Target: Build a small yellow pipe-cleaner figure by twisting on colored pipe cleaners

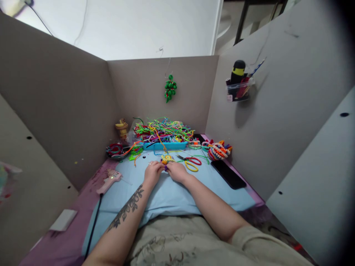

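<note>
scissors (191, 162) right of craft piece (166, 159) | tray (165, 145) behind | phone (227, 174) far right | glue gun (109, 181) left

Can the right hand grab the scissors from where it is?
Probably yes. The right hand rests on the blue cloth close behind the scissors, and nothing lies between them. It does pinch a small craft piece together with the left hand, so it would have to let go first.

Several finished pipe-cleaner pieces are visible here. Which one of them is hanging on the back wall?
The green cluster: it hangs from a thin wire on the back cardboard wall. The multicoloured piece lies on the table, and both hands hold the small yellow one.
</note>
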A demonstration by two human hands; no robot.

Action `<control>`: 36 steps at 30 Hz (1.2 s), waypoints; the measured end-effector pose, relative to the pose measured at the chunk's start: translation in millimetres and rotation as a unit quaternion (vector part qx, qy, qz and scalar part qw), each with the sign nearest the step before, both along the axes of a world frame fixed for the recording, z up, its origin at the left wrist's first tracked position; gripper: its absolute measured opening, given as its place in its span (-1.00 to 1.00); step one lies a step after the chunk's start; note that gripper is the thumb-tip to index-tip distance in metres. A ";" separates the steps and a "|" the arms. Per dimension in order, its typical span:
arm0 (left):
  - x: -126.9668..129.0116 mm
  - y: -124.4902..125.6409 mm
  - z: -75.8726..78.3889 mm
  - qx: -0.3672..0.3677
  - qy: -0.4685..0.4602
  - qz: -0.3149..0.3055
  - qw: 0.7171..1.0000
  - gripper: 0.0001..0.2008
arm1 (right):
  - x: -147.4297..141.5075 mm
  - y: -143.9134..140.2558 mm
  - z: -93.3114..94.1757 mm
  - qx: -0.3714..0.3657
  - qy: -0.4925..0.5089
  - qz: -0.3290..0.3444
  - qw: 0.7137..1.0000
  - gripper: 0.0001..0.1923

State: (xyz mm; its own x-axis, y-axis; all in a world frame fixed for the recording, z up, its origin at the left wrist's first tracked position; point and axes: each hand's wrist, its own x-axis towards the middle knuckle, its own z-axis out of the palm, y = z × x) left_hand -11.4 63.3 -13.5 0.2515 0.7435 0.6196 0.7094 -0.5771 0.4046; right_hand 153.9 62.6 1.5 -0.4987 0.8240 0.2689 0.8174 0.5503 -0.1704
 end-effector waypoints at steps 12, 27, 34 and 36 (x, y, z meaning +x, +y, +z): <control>-0.4 -3.7 -0.6 -0.076 -0.031 -0.006 0.997 -0.77 | -3.3 0.6 -6.1 -0.012 -0.073 0.008 0.997 -0.72; -0.4 5.0 3.1 -0.170 -0.306 -0.024 0.936 -0.78 | -0.6 8.9 -11.3 -0.015 0.236 -0.002 0.972 -0.82; 4.5 3.1 3.2 -0.242 -0.326 -0.071 0.911 -0.78 | 2.7 11.5 -7.9 -0.061 0.463 0.024 0.884 -0.81; 5.3 2.6 2.4 -0.254 -0.310 -0.080 0.913 -0.77 | 2.8 9.8 -5.0 -0.066 0.479 0.034 0.875 -0.81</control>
